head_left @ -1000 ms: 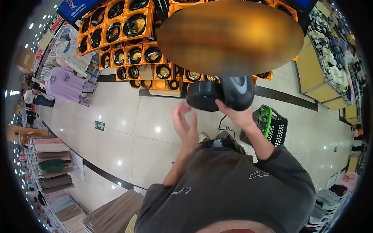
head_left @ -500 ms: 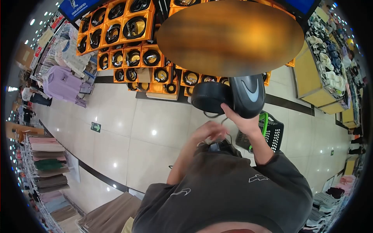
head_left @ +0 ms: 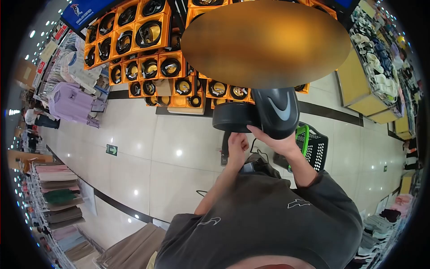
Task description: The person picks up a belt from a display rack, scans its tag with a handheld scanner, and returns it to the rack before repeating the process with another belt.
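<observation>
My right hand (head_left: 283, 142) is closed from below around a black rounded object with a grey curved mark (head_left: 278, 112); its exact kind does not show. Against its left side is a wide black belt coil (head_left: 234, 117), which my right thumb reaches. Lower and to the left, my left hand (head_left: 239, 145) has its fingers curled in. A black belt end (head_left: 225, 152) hangs right beside those fingers and appears to be in their grip, though the contact is partly hidden. A thin dark cord (head_left: 256, 145) loops between my hands.
Tiered orange boxes (head_left: 148, 33) with coiled belts stand ahead, partly covered by a blurred oval. A black basket with a green handle (head_left: 316, 150) is on the floor at right. Shoe shelves (head_left: 363, 89) stand right; clothes racks (head_left: 74, 105) and folded trousers (head_left: 130, 246) lie left.
My left hand has moved up beneath the belt coil, its fingers now curled beside a hanging belt end. The coil and rounded object have shifted slightly left in view.
</observation>
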Demonstrator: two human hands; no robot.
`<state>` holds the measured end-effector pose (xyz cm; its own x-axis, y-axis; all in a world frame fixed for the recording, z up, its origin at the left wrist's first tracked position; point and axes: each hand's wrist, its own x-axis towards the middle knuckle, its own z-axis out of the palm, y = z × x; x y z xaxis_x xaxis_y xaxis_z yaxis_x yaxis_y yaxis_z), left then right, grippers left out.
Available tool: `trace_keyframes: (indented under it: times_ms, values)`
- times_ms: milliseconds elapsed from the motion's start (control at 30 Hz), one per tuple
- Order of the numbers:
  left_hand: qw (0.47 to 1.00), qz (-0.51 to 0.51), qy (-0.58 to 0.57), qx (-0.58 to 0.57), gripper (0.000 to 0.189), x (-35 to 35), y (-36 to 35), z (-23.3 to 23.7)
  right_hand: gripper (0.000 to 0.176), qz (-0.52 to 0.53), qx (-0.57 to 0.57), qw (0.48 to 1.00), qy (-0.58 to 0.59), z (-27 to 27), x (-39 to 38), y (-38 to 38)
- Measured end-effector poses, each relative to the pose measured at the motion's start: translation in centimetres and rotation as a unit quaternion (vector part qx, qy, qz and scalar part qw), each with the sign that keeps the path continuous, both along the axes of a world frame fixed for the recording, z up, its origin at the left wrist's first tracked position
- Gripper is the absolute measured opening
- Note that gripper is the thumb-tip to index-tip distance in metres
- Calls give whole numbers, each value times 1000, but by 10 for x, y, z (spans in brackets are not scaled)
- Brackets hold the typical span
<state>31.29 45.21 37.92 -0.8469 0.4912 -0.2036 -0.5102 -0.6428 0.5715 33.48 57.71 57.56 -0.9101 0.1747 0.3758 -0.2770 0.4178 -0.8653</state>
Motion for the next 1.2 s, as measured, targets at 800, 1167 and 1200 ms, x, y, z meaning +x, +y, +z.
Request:
trace_keyframes:
  times_ms: [800,1167,1200]
  values:
    - [902,-121,293,-293,45,-38,-87,132,44,122,-134,967,-179,-36,-2,-13]
    - [529,-123,440,-715,23,-22,-97,146,40,94,-59,973,-205,-48,-5,-18]
    - [517,-109,443,-724,23,-22,-104,143,39,86,-55,982,-158,-48,-6,-18]
